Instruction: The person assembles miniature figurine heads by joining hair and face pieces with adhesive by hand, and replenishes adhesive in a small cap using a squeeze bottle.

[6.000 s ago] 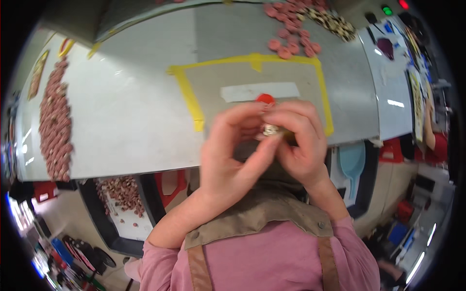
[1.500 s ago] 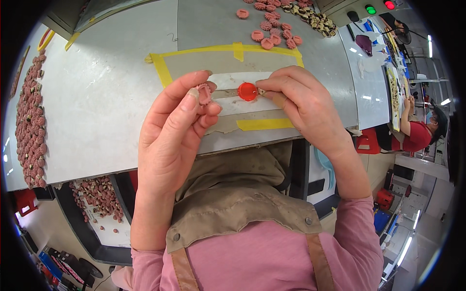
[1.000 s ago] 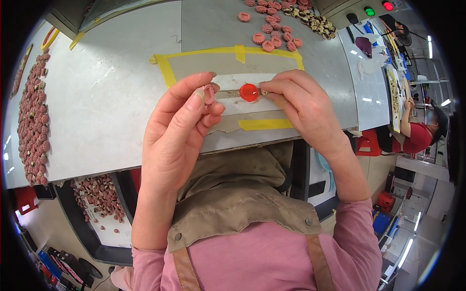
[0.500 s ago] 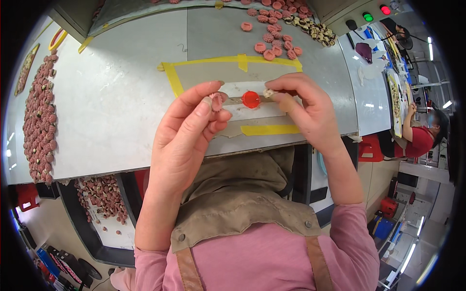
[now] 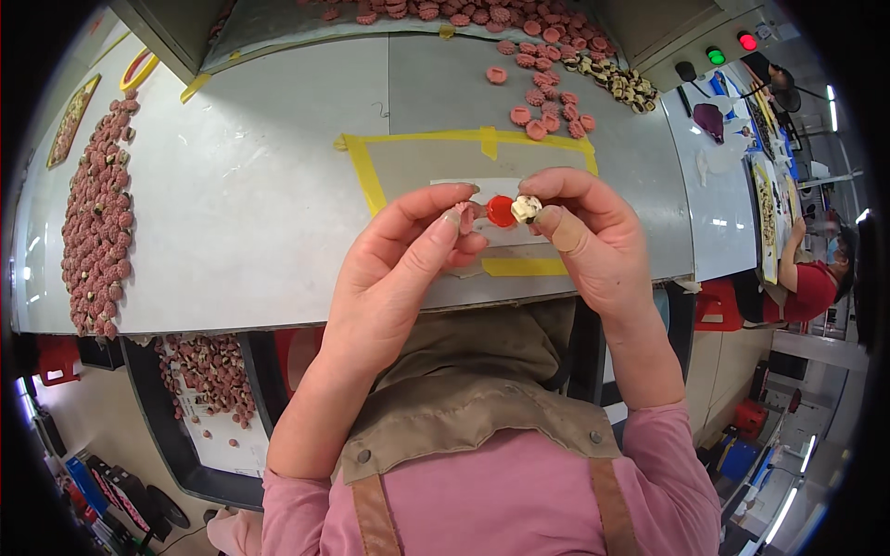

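Over the work table, my left hand [image 5: 408,255] is closed, pinching a small pink piece with a ridged rim [image 5: 466,219] between thumb and fingers. My right hand [image 5: 593,236] is closed too, and its thumb and fingertips grip a small cream-and-black piece [image 5: 527,208]. A tan bandage-like strip [image 5: 567,233] wraps the right thumb. Between the two hands sits a round red holder [image 5: 501,211] on the taped work area, partly covered by my fingers. The held pieces are apart from each other.
Yellow tape [image 5: 366,178] frames the work area. Loose pink pieces [image 5: 547,97] and cream-and-black pieces [image 5: 621,83] lie at the back. Many joined pieces [image 5: 97,213] cover the left end. Below stands a black tray [image 5: 153,408] with more. A person in red [image 5: 808,283] sits far right.
My hands have come nearer each other, and the cream-and-black piece now shows more fully in the right fingertips. The whole view has shifted slightly.
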### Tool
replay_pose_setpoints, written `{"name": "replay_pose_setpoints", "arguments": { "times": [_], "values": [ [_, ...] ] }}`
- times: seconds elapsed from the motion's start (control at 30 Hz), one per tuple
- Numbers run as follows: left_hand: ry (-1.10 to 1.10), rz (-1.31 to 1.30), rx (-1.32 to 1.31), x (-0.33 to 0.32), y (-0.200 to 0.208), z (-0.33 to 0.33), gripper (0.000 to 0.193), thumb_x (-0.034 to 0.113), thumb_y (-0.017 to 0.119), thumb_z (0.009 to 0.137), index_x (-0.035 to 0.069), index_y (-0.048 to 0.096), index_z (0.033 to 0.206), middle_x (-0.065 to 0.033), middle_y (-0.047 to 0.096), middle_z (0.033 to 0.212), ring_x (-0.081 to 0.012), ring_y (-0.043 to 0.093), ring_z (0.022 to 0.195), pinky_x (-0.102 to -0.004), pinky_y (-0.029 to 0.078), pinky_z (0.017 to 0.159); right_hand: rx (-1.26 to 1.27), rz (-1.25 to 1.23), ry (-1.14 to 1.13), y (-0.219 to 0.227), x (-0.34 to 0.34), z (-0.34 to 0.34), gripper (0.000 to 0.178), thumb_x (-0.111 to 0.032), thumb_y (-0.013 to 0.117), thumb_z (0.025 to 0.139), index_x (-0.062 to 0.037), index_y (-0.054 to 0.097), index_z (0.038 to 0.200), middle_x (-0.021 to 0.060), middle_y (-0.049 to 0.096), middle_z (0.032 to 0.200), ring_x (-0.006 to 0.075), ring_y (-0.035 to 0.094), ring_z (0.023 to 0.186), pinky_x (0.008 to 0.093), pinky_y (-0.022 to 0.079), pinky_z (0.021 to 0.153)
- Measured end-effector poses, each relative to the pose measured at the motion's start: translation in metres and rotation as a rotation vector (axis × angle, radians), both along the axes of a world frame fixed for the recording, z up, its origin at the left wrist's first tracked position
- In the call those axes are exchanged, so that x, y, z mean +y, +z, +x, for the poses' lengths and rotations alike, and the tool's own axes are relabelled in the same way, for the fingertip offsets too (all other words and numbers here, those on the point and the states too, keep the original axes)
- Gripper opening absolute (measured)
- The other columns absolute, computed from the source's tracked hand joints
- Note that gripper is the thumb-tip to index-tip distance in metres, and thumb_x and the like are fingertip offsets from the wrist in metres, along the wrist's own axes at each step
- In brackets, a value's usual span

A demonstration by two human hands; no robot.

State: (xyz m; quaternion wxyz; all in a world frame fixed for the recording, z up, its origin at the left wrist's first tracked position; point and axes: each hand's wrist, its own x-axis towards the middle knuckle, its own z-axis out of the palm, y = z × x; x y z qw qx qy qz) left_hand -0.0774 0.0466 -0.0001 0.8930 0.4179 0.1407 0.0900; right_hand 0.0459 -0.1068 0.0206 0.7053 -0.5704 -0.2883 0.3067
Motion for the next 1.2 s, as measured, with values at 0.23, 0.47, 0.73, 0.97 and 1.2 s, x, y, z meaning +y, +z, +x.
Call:
{"name": "replay_pose_setpoints", "arguments": {
  "times": [0.23,0.47,0.73,0.97,1.2],
  "values": [
    [0.003,-0.018,-0.013,0.001,0.000,-0.002,0.032,0.019,0.053,0.096,0.001,0.052,0.123,-0.0065,0.059,0.113,-0.0126,0.058,0.097,-0.0263,0.046,0.086,-0.209,-0.025,-0.002,0.001,0.004,-0.001,0.021,0.000,0.056,0.089,0.0014,0.059,0.110,0.0058,0.057,0.107,0.0119,0.056,0.098,0.0246,0.045,0.087],
    [0.012,-0.007,0.000,0.000,0.001,-0.003,0.032,0.016,0.050,0.096,0.001,0.050,0.125,-0.0062,0.059,0.111,-0.0110,0.057,0.095,-0.0260,0.046,0.085,-0.341,-0.032,-0.003,-0.002,0.008,-0.004,0.022,0.002,0.057,0.088,0.0029,0.058,0.109,0.0077,0.055,0.109,0.0143,0.055,0.099,0.0257,0.044,0.088],
    [0.006,-0.013,0.002,-0.001,0.003,0.000,0.033,0.020,0.051,0.096,0.001,0.051,0.123,-0.0032,0.059,0.106,-0.0120,0.057,0.094,-0.0264,0.046,0.084,0.441,0.177,0.119,-0.002,0.014,0.001,0.024,-0.011,0.053,0.094,-0.0026,0.054,0.117,0.0030,0.052,0.100,0.0115,0.050,0.086,0.0267,0.043,0.076],
    [0.022,-0.031,0.022,-0.003,0.006,0.002,0.033,0.024,0.050,0.097,0.001,0.052,0.121,-0.0021,0.059,0.101,-0.0114,0.057,0.092,-0.0263,0.046,0.082,0.912,0.301,0.043,0.010,0.012,0.004,0.025,-0.014,0.051,0.095,-0.0049,0.052,0.119,0.0012,0.049,0.099,0.0101,0.046,0.084,0.0258,0.042,0.073],
    [0.030,-0.048,0.032,-0.003,0.007,0.002,0.031,0.024,0.049,0.098,0.001,0.053,0.118,-0.0018,0.059,0.099,-0.0102,0.057,0.087,-0.0254,0.046,0.080,1.137,0.387,-0.031,0.018,0.013,0.005,0.025,-0.014,0.050,0.096,-0.0053,0.051,0.120,0.0014,0.050,0.102,0.0112,0.048,0.086,0.0260,0.042,0.073]
  ]
}}
